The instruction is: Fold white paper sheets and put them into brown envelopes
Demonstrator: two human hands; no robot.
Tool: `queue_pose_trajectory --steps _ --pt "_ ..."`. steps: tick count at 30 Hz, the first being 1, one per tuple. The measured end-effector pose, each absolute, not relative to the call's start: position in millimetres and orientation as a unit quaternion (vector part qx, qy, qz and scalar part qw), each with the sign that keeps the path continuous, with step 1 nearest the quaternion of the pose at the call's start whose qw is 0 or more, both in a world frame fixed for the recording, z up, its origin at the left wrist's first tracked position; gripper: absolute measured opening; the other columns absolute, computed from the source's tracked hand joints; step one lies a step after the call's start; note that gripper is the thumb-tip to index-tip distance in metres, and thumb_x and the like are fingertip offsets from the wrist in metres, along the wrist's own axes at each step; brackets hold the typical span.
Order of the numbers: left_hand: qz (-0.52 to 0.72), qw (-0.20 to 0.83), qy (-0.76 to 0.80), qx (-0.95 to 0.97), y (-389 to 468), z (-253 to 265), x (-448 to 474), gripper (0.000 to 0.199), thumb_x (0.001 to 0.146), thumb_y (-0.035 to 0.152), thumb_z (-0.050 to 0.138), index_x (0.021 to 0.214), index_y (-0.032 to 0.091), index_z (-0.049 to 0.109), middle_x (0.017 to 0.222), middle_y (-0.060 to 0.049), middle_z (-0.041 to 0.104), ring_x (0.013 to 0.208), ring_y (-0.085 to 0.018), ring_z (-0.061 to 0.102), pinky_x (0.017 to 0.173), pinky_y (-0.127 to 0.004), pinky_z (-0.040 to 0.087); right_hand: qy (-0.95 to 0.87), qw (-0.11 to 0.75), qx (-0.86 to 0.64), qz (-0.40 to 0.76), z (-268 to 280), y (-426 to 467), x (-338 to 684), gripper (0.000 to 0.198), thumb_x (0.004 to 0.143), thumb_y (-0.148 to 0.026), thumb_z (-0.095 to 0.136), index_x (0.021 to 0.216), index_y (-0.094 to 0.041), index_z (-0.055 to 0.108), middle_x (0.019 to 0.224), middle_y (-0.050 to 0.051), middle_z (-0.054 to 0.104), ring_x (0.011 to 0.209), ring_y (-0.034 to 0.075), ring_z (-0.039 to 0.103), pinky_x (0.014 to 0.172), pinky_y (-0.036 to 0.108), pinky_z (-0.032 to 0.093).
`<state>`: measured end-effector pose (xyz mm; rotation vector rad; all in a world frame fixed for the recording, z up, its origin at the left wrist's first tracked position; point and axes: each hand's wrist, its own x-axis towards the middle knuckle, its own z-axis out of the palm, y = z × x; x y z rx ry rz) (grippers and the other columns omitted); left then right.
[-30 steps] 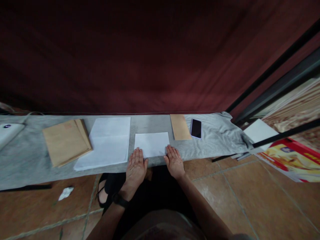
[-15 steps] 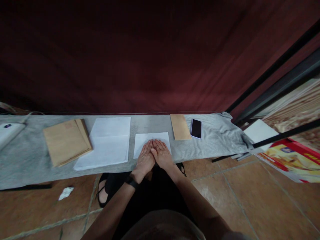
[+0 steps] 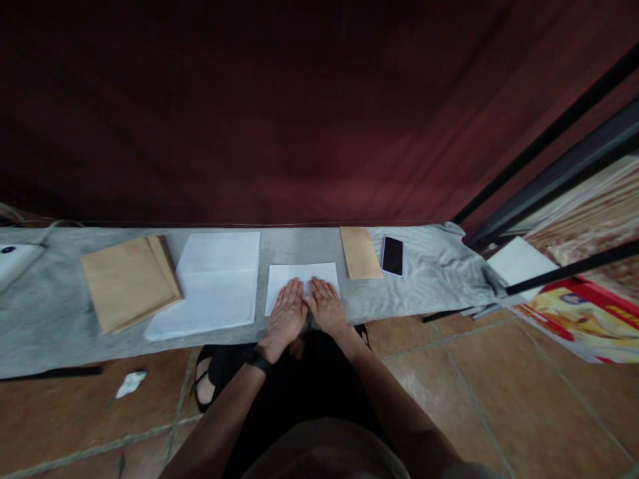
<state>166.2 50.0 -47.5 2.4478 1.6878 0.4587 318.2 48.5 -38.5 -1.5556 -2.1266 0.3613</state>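
A white sheet of paper (image 3: 279, 276), apparently folded, lies on the grey cloth in front of me. My left hand (image 3: 288, 311) presses flat on its near left part, fingers stretched out. Beside it my right hand (image 3: 327, 306) rests flat on the near right part, fingers also extended. A narrow gap separates the fingertips, while the thumbs sit close together. The paper's near edge is partly hidden under both hands. To the left is a stack of larger white sheets (image 3: 219, 286) with a crease across it. On the right lies a single brown envelope (image 3: 360, 253).
Several brown envelopes (image 3: 130, 283) are stacked at the left, touching the white sheets. A phone (image 3: 393, 256) lies right of the single envelope. A white device (image 3: 17, 263) stands at the far left. The grey cloth (image 3: 434, 273) covers a narrow bench before a dark red curtain (image 3: 299, 133).
My hands have moved apart sideways; before, their fingertips met at the middle of the paper. The paper and the things around it stay in place.
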Motion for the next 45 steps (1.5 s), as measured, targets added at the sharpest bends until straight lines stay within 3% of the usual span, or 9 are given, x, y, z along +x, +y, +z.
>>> queue_pose_trajectory --steps 11,17,27,40,45 --pt "0.119 0.04 0.632 0.765 52.6 -39.1 148.1 0.061 0.096 0.027 0.035 0.149 -0.002 0.038 0.158 -0.022 0.036 0.15 -0.029 0.028 0.123 -0.045 0.025 -0.767 0.202 -0.608 0.036 -49.2 45.3 346.7 0.051 0.106 -0.038 0.036 0.149 -0.01 0.045 0.153 0.014 0.047 0.144 0.025 0.041 0.119 0.044 0.033" --pt "0.117 0.018 0.68 0.723 55.9 -35.0 153.2 0.061 0.095 0.027 0.036 0.145 -0.007 0.041 0.155 -0.027 0.038 0.148 -0.033 0.031 0.122 -0.049 0.025 -0.737 0.204 -0.644 0.031 -45.4 46.2 354.1 0.051 0.106 -0.037 0.036 0.146 -0.007 0.049 0.151 0.016 0.049 0.142 0.027 0.044 0.119 0.045 0.033" --pt "0.094 0.055 0.55 0.828 84.9 -28.5 182.1 0.057 0.094 0.018 0.032 0.148 0.004 0.043 0.158 -0.018 0.039 0.152 -0.027 0.024 0.124 -0.047 0.021 -0.779 0.189 -0.593 0.074 -33.5 86.2 317.3 0.046 0.107 -0.033 0.031 0.142 -0.015 0.055 0.15 0.011 0.051 0.144 0.022 0.04 0.12 0.044 0.03" --pt "0.105 0.019 0.616 0.78 90.0 -43.4 158.0 0.061 0.097 0.027 0.029 0.152 0.002 0.034 0.16 -0.018 0.033 0.152 -0.026 0.023 0.124 -0.046 0.016 -0.746 0.188 -0.638 0.029 -43.4 83.1 330.3 0.047 0.105 -0.034 0.036 0.145 -0.012 0.05 0.15 0.016 0.05 0.142 0.024 0.043 0.119 0.044 0.029" --pt "0.123 0.011 0.646 0.753 81.5 -45.0 158.1 0.062 0.098 0.029 0.029 0.152 0.0 0.033 0.161 -0.019 0.031 0.152 -0.028 0.024 0.124 -0.048 0.017 -0.697 0.183 -0.693 0.023 -39.2 69.2 340.5 0.049 0.102 -0.032 0.044 0.144 -0.008 0.049 0.147 0.02 0.053 0.136 0.029 0.047 0.112 0.043 0.036"
